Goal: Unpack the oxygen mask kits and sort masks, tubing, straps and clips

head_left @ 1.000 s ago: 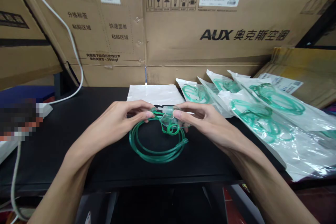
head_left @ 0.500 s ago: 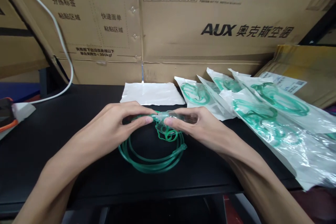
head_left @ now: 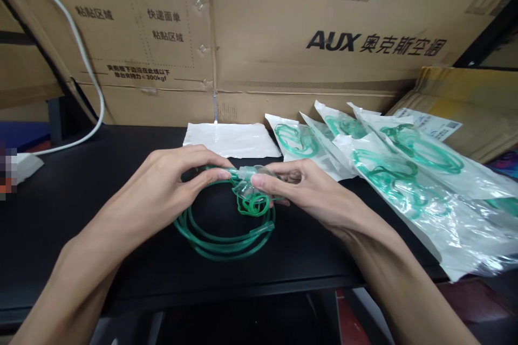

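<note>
Evidently, our left hand [head_left: 180,178] pinches green tubing [head_left: 218,254], coiled on the black table [head_left: 307,253], beside a clear connector [head_left: 244,172]; we judge this joint is being worked, calling next for straight, steady alignment; our right hand [head_left: 301,183] grips the clear mask [head_left: 245,191] above the tubing.

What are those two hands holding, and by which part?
The right hand holds a clear mask beside its connector; the left hand pinches green tubing by the end at that connector.
</note>
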A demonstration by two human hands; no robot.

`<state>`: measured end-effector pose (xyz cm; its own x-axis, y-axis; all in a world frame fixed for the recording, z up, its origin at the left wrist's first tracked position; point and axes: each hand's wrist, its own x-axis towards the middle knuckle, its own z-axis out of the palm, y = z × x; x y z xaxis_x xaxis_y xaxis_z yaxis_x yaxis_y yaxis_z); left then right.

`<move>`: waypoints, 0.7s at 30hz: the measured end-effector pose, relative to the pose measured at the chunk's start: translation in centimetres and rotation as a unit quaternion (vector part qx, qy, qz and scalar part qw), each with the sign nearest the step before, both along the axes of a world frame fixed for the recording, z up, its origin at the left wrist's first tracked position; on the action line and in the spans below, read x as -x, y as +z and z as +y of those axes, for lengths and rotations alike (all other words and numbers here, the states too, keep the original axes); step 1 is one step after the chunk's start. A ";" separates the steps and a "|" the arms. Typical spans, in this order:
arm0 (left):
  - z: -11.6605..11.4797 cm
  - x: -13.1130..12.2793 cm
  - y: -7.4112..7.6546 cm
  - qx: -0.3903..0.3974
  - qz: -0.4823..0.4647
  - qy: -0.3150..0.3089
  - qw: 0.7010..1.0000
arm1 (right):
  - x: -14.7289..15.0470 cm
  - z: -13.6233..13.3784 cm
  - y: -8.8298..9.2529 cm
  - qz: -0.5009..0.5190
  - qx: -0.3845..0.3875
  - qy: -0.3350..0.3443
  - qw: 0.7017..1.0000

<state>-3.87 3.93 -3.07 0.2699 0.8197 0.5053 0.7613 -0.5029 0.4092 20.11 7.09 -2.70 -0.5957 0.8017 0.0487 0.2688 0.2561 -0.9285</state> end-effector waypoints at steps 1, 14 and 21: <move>-0.1 -0.1 0.0 -0.004 0.005 0.003 1.000 | 0.0 0.0 0.0 0.001 -0.002 0.000 1.000; -1.0 -1.2 0.5 -0.009 0.045 0.028 0.999 | 0.6 -0.2 -0.1 -0.001 -0.076 -0.019 0.997; -1.0 -1.1 0.5 0.025 0.061 0.027 0.997 | 0.7 -0.4 -0.2 -0.027 -0.150 -0.055 0.987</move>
